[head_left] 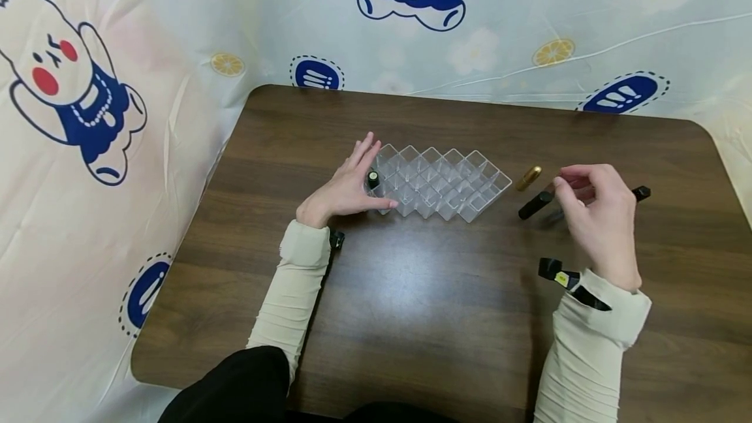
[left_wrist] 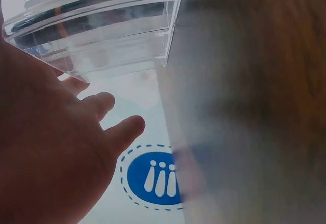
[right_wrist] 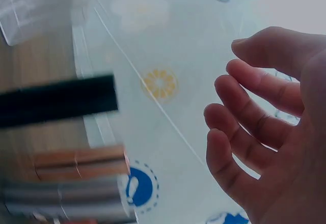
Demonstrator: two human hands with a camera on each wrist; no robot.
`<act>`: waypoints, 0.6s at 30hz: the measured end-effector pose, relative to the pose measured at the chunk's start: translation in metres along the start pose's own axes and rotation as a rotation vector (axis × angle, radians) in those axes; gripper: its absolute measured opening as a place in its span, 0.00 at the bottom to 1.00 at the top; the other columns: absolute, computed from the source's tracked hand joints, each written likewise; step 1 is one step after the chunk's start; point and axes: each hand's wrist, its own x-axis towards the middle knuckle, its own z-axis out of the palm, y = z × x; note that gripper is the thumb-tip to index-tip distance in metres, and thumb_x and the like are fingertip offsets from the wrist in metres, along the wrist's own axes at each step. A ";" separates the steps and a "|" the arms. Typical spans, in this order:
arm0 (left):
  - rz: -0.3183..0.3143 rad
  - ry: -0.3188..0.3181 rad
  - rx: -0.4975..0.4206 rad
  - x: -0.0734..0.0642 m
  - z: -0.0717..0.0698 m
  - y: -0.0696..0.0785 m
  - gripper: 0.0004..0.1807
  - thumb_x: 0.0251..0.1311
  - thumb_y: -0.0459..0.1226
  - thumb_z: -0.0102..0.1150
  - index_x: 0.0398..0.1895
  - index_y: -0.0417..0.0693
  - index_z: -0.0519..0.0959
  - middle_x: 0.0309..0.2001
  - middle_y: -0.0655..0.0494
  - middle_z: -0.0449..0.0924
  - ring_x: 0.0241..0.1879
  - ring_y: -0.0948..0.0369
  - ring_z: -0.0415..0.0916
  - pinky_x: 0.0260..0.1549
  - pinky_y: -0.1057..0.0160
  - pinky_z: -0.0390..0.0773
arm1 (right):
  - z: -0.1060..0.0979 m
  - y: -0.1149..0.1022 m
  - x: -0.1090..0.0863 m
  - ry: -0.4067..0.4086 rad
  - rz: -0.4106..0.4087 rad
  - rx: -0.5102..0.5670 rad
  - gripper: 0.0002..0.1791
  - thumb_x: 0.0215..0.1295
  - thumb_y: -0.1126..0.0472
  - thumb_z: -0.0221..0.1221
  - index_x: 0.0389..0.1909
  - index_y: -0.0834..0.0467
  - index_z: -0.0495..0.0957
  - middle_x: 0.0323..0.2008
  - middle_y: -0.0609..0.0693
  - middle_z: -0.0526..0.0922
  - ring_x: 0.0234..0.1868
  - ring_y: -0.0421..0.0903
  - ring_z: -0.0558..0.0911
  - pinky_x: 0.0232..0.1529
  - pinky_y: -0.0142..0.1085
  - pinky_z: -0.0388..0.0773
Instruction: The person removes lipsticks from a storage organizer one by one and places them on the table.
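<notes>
A clear, many-celled plastic organizer lies on the table. My left hand spans its left end, fingers spread and fairly straight, with the thumb along the front side. Inside a cell near that hand stands a dark tube with a pale round end. To the right, my right hand hovers over several cosmetic tubes, fingers loosely bent. In the right wrist view nothing is between its thumb and fingers. Close by lie a black tube and a gold tube; copper and silver tubes show in the right wrist view.
Another black tube end shows just past the right hand. The brown wooden table has rounded corners. A printed cloth hangs behind it and along the left side.
</notes>
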 end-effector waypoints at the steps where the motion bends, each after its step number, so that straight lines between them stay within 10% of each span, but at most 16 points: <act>1: -0.002 0.000 -0.001 0.000 0.000 0.000 0.66 0.45 0.64 0.68 0.78 0.57 0.36 0.77 0.71 0.20 0.78 0.55 0.24 0.71 0.38 0.44 | 0.003 -0.002 0.000 -0.011 -0.021 0.003 0.12 0.65 0.61 0.59 0.44 0.64 0.80 0.38 0.52 0.79 0.32 0.22 0.69 0.36 0.17 0.64; 18: -0.023 0.006 -0.032 0.000 0.002 -0.003 0.67 0.44 0.65 0.67 0.78 0.63 0.32 0.75 0.75 0.17 0.78 0.58 0.23 0.70 0.39 0.49 | 0.054 -0.032 0.005 -0.173 -0.224 0.099 0.08 0.62 0.68 0.61 0.41 0.65 0.80 0.36 0.57 0.79 0.36 0.48 0.76 0.38 0.28 0.68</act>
